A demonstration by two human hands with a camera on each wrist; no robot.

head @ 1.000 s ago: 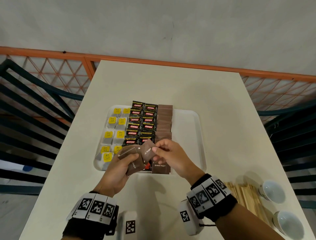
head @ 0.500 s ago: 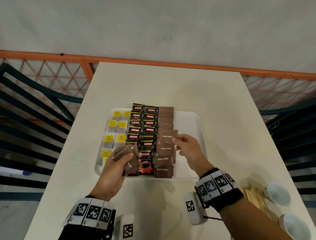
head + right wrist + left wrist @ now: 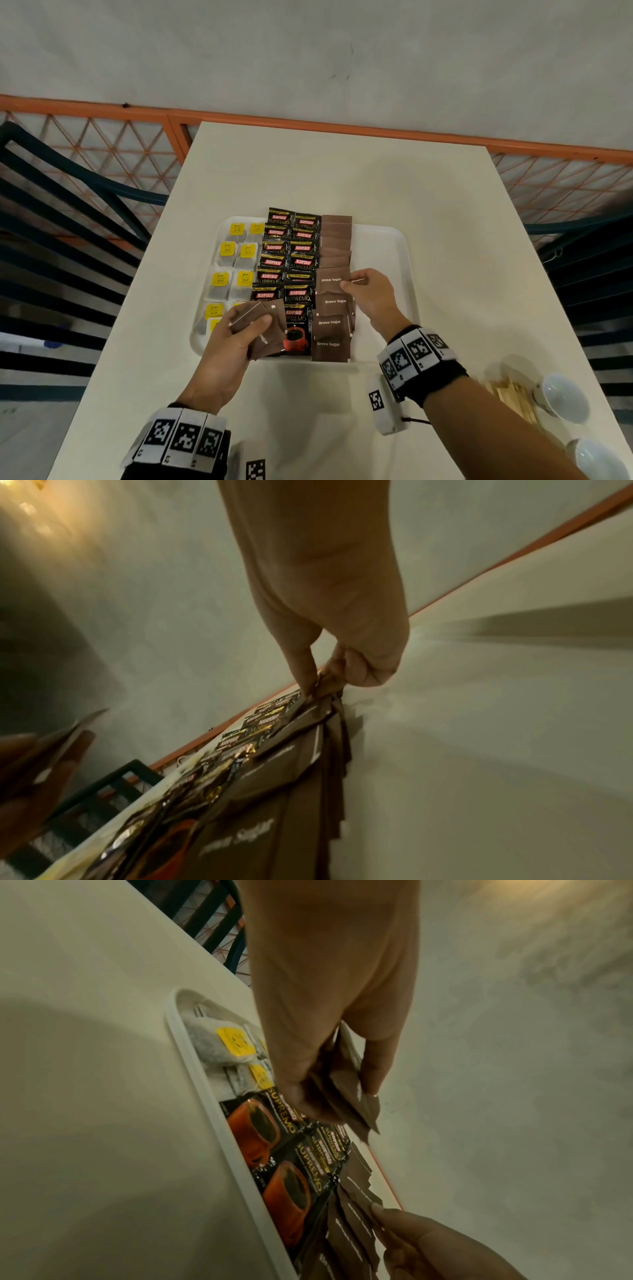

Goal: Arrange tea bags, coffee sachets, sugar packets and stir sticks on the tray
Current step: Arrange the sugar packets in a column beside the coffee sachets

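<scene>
Step in hand: laying the brown sugar packets in an overlapping column on the white tray (image 3: 404,260), with tea bags (image 3: 239,274) and Kopiko coffee sachets (image 3: 291,260) already ranked in columns to the left of the right hand. The right hand (image 3: 373,294) pinches the right edge of one brown sugar packet (image 3: 332,281) between thumb and fingers, the packet sitting at the top of the near group in the sugar column (image 3: 334,308), which lies directly between the two hands' reach. The left hand (image 3: 236,339) holds a small fan of spare sugar packets (image 3: 260,325) in curled fingers, raised over the near left part of the tray, above the coffee column's near end. The two hands are apart. Wooden stir sticks (image 3: 507,401) lie off the tray on the table (image 3: 342,178), just right of the right forearm, beside two white cups (image 3: 561,401). Judgement: the sugar stage is well advanced but not closed; the stir sticks are untouched. The next move calls for seating the pinched packet square with its neighbours, letting go without dragging the overlap, then drawing another packet from the left hand's fan.
</scene>
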